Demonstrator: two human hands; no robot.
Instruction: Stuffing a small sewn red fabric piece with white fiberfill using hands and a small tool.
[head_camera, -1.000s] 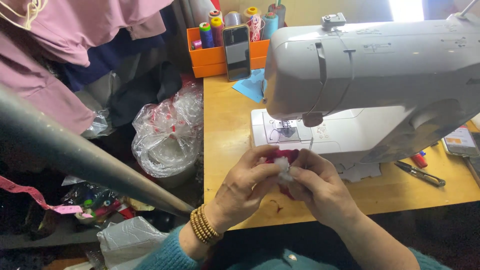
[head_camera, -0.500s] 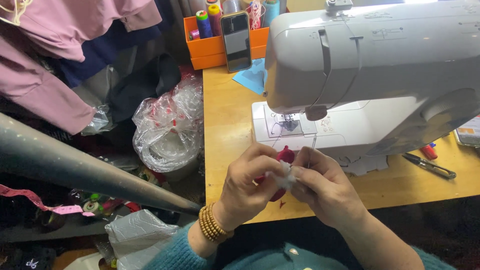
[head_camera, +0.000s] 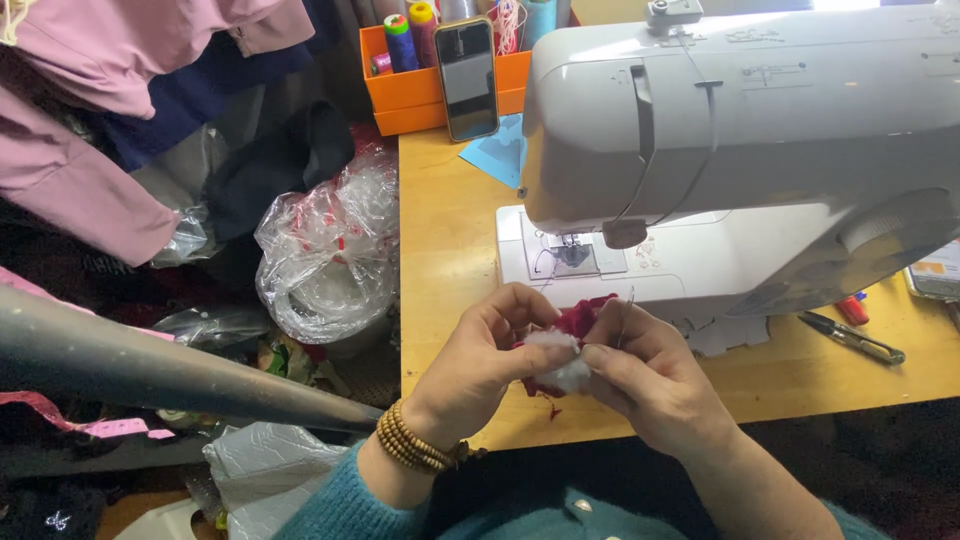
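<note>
My left hand (head_camera: 487, 367) and my right hand (head_camera: 652, 378) meet over the front edge of the wooden table (head_camera: 440, 250). Between their fingertips they pinch a small dark red fabric piece (head_camera: 585, 320) with a tuft of white stuffing (head_camera: 562, 362) showing. A thin needle or pin sticks up by my right fingers. A beaded bracelet circles my left wrist. Just behind the hands stands a white sewing machine (head_camera: 740, 130), its needle plate above my left hand.
An orange box (head_camera: 415, 95) with thread spools and a black phone (head_camera: 467, 78) leaning on it sit at the table's far corner. Small snips (head_camera: 852, 337) and a red pen lie at right. Crumpled plastic bags (head_camera: 325, 255), clothes and a grey tube (head_camera: 150, 365) fill the left.
The view has tilted slightly. My hands have shifted a little while keeping hold of the red piece, and more white stuffing shows between the fingers.
</note>
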